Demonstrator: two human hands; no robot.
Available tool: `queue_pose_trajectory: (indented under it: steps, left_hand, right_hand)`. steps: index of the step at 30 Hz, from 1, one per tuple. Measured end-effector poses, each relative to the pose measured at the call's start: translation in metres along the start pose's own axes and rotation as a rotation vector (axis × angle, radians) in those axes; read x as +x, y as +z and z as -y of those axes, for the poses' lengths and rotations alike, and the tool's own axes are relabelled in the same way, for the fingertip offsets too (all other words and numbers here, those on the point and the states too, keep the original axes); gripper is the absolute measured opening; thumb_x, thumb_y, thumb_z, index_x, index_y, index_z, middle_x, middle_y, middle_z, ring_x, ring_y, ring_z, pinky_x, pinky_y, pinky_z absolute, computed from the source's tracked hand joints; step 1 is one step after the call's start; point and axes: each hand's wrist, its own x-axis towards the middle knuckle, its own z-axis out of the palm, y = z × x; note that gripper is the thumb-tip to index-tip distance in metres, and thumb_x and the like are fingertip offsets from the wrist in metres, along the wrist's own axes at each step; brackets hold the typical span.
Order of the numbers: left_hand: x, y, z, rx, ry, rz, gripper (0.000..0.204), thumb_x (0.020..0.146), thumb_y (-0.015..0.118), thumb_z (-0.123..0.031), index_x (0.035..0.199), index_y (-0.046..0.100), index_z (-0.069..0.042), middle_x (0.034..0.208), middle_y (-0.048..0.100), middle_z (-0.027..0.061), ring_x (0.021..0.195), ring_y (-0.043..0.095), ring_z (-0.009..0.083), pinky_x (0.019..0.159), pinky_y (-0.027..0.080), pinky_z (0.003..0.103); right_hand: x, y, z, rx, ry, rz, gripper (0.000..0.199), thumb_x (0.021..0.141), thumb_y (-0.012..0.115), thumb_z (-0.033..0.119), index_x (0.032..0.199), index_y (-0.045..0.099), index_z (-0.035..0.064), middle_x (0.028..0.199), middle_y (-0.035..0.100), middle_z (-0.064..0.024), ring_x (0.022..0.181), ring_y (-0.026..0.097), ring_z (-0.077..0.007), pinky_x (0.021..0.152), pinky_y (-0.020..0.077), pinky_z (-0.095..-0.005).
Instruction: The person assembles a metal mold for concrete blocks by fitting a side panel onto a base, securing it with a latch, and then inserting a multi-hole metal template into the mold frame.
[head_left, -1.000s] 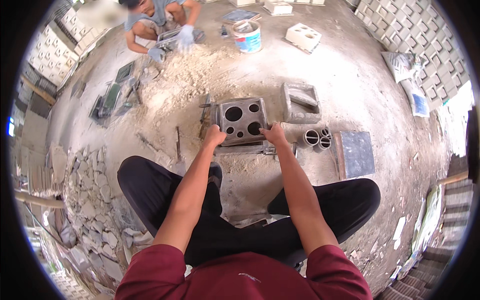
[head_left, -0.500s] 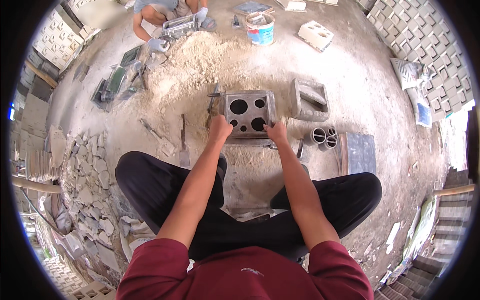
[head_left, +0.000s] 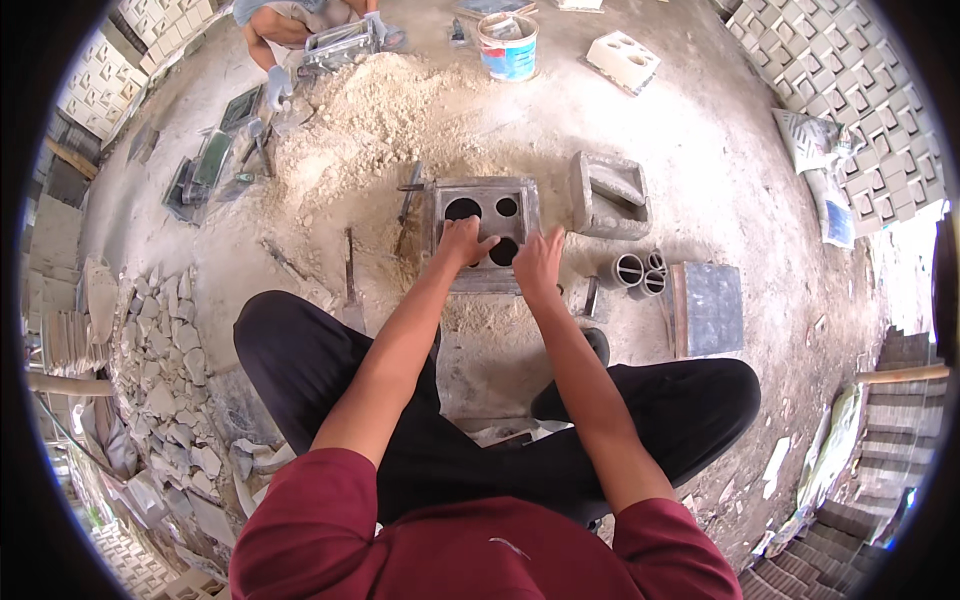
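A square grey metal mould (head_left: 487,205) with round holes in its top lies on the sandy ground in front of me. My left hand (head_left: 463,240) rests on its near part, fingers spread over one hole. Beside it, my right hand (head_left: 538,262) presses flat on the mould's near right edge, fingers apart. Neither hand holds anything. I squat with my knees wide, in black trousers.
A second grey mould frame (head_left: 610,193) lies to the right, with short pipe pieces (head_left: 636,270) and a dark plate (head_left: 711,308) nearer. A sand heap (head_left: 370,110), a bucket (head_left: 508,45) and a white block (head_left: 622,60) lie beyond. Another person (head_left: 310,25) works at far left. Rubble (head_left: 170,380) piles left.
Both my hands have moved from the mould's near outer edge onto its top face; the view has shifted, so the mould sits lower in the picture.
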Motion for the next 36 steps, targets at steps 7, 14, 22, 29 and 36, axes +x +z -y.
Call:
queue_pose_trajectory:
  steps: [7,14,22,29,36]
  left_hand:
    - [0.005,0.007,0.017,-0.004,0.036,0.052,0.060,0.079,0.061,-0.058,0.093,0.056,0.000,0.098,0.065,0.0244,0.098,0.061,0.0373,0.091,0.036,0.047]
    - [0.010,0.006,0.022,-0.125,-0.001,0.067,0.060,0.082,0.060,-0.054,0.103,0.060,0.002,0.100,0.065,0.0256,0.101,0.060,0.0396,0.096,0.034,0.048]
    - [0.014,0.006,0.018,-0.117,-0.016,-0.052,0.050,0.085,0.059,-0.048,0.096,0.061,0.001,0.093,0.065,0.0249,0.094,0.060,0.0415,0.092,0.037,0.049]
    - [0.017,0.004,0.021,-0.094,-0.033,-0.026,0.051,0.086,0.058,-0.048,0.098,0.062,0.002,0.095,0.066,0.0258,0.096,0.061,0.0411,0.092,0.037,0.050]
    - [0.018,0.005,0.017,-0.123,-0.056,0.023,0.054,0.087,0.057,-0.048,0.106,0.062,0.003,0.099,0.066,0.0261,0.100,0.061,0.0397,0.096,0.036,0.048]
  right_hand:
    - [0.009,0.009,0.013,0.282,-0.147,0.411,0.031,0.080,0.068,0.026,0.097,0.060,0.0020,0.094,0.065,-0.0165,0.105,0.055,-0.0350,0.090,0.0393,-0.0493]
    - [0.004,0.005,0.027,0.031,-0.199,0.433,0.041,0.080,0.069,0.040,0.102,0.058,0.0068,0.091,0.067,-0.0133,0.091,0.062,-0.0329,0.086,0.0349,-0.0488]
    - [-0.006,0.020,0.032,0.072,-0.123,0.422,0.036,0.082,0.065,0.044,0.077,0.065,0.0088,0.076,0.067,-0.0122,0.082,0.063,-0.0311,0.085,0.0342,-0.0485]
    - [0.001,0.022,0.034,0.066,-0.119,0.452,0.035,0.084,0.063,0.042,0.080,0.066,0.0077,0.079,0.068,-0.0134,0.087,0.063,-0.0305,0.089,0.0332,-0.0509]
    - [-0.006,0.015,0.036,0.084,-0.057,0.463,0.033,0.084,0.063,0.039,0.080,0.065,0.0066,0.083,0.068,-0.0141,0.089,0.062,-0.0299,0.090,0.0317,-0.0514]
